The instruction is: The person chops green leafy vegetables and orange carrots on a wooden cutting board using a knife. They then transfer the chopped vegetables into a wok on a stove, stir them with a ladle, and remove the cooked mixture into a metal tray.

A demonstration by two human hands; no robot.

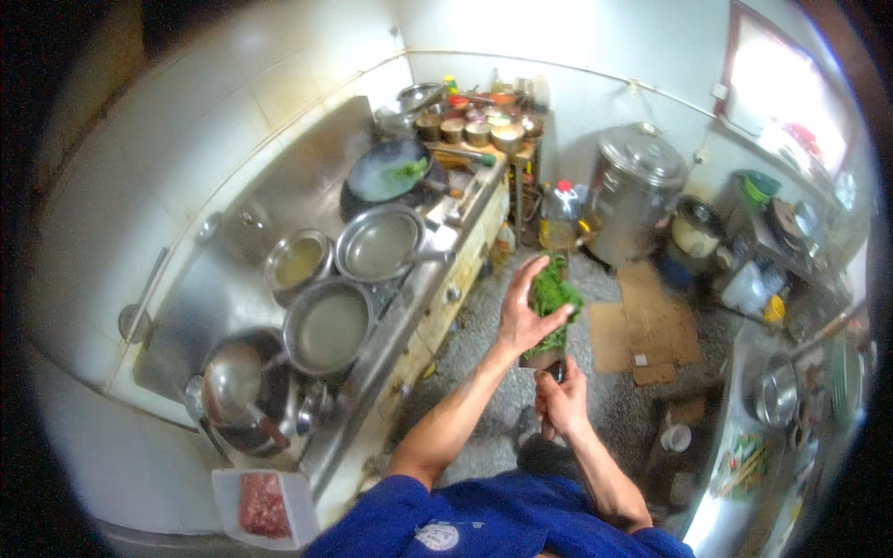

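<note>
My right hand (564, 401) grips the dark handle of a cleaver, whose broad blade (538, 359) points away from me above the floor. A heap of chopped leafy greens (554, 296) lies along the blade and covers most of it. My left hand (524, 314) holds the greens from the left, with the thumb on the near side and the fingers at the far side. Ahead and to the left, a wok (391, 171) on the stove holds steaming, cloudy liquid with some greens (408, 169) in it.
Pans of liquid (380, 244) and another wok (237, 390) crowd the stove (418, 300) on my left. Raw minced meat (264, 506) sits in a white tub nearby. Seasoning pots (478, 132) stand beyond. Flattened cardboard (659, 321) covers some floor; a steel counter (718, 481) runs along my right.
</note>
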